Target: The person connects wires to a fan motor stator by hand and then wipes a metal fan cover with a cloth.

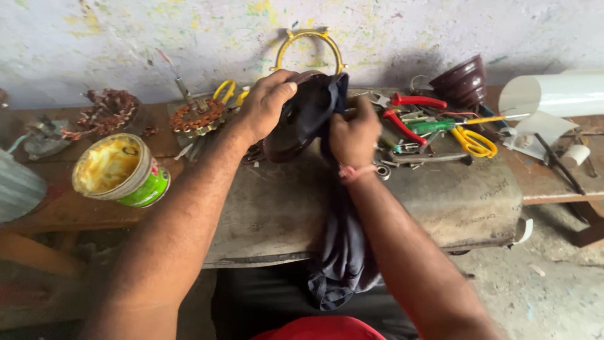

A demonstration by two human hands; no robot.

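My left hand [267,101] grips the top edge of a dark brown round metal cover [296,129], held tilted over the workbench. My right hand [353,135] holds a dark blue cloth [343,252] bunched against the cover's right side. The cloth's long end hangs down past the bench edge toward my lap. A pink band sits on my right wrist.
An open green tin of yellow grease [119,169] stands at the left. A copper-wound coil [198,116] and another winding [107,112] lie behind. Red-handled pliers [409,113], yellow scissors [473,141], a brown bowl-shaped cover [462,82] and a white sheet roll [553,94] lie to the right.
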